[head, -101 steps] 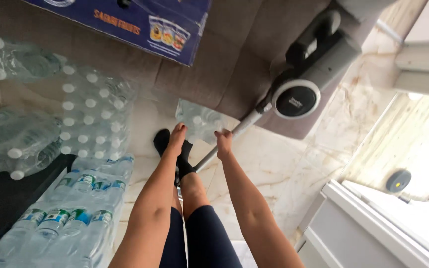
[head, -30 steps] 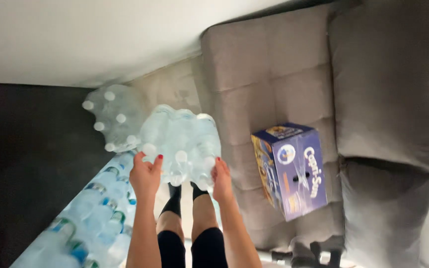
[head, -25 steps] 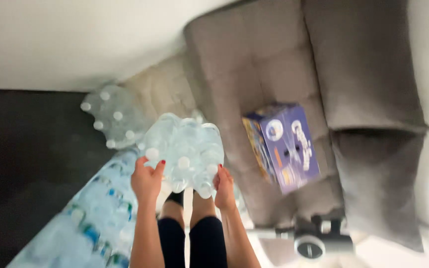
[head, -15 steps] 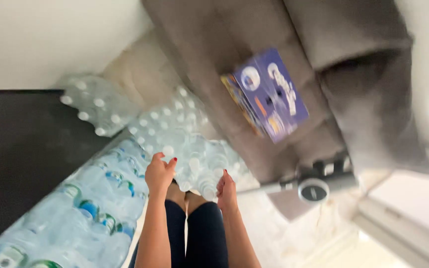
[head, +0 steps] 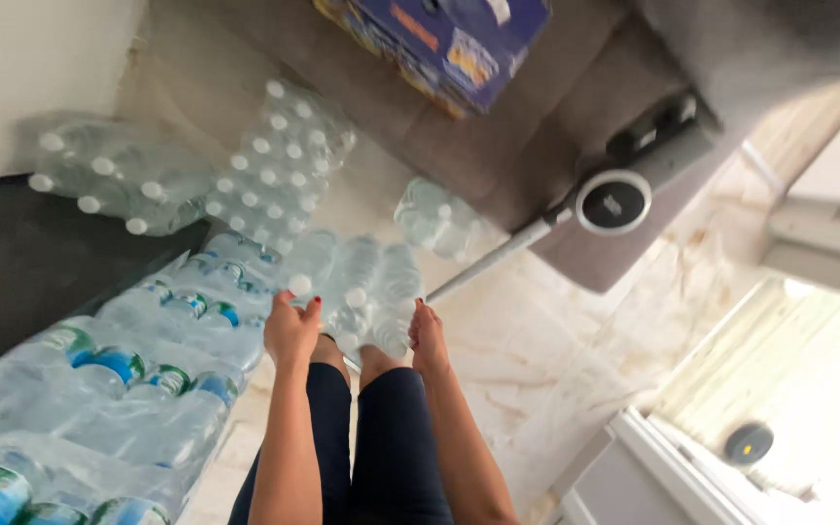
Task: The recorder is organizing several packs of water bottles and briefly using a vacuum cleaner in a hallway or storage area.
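Two hands carry a shrink-wrapped pack of water bottles (head: 357, 292) above the marble floor (head: 556, 340), before the knees. Left hand (head: 291, 331) and right hand (head: 428, 337) clasp its opposite sides, fingers curled on the wrap. More bottle packs (head: 138, 350) lie left; a stick vacuum (head: 595, 209) leans against the grey sofa (head: 459, 165) ahead.

The clear shrink-wrapped pack of white-capped plastic water bottles (head: 362, 297) gripped between the red-nailed left hand (head: 291, 331) and the right hand (head: 428, 338) is colourless and glassy, while the stacked clear bottle packs with blue-and-green labels (head: 138, 365) just left of the fingers show bright label bands. Beyond the fingers lie a blue printed cardboard carton with orange and white pictures (head: 439, 39) on a grey-brown tufted fabric sofa (head: 537, 126), and a grey stick vacuum with a white-ringed black disc (head: 614, 199). The cream marble-patterned floor with tan veins (head: 556, 340) spreads to the right of the fingers, and dark navy leggings (head: 391, 447) show below them.
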